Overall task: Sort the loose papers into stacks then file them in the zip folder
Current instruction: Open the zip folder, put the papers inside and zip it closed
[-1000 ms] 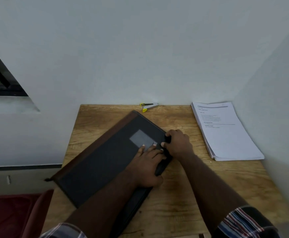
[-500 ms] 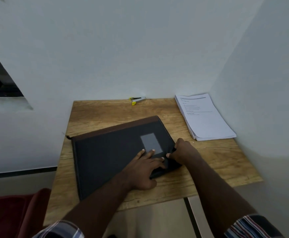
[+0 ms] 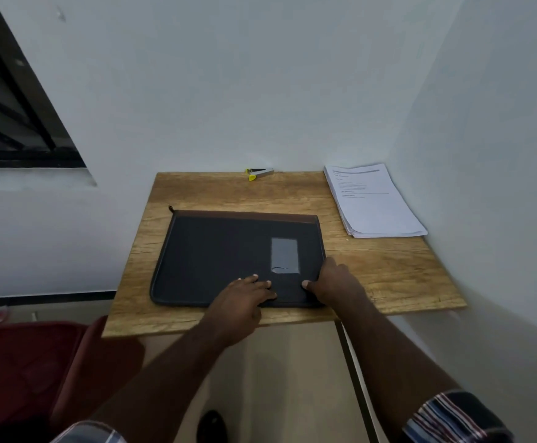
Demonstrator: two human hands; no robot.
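A dark zip folder (image 3: 222,254) with a brown spine and a grey label patch lies flat and closed on the wooden table (image 3: 388,276), its long side square to the front edge. My left hand (image 3: 244,298) rests flat on its near edge with fingers straight. My right hand (image 3: 334,282) grips the folder's near right corner, thumb on top and fingers round the edge. A stack of white printed papers (image 3: 375,203) lies at the table's back right, apart from the folder.
A small yellow and grey stapler (image 3: 259,172) sits at the table's back edge against the wall. Walls close the table in behind and on the right. A red chair (image 3: 37,362) stands at the lower left. A dark window is at the upper left.
The folder has turned clockwise from a diagonal lie to square with the table's front edge. Both hands stayed on its near right part throughout.
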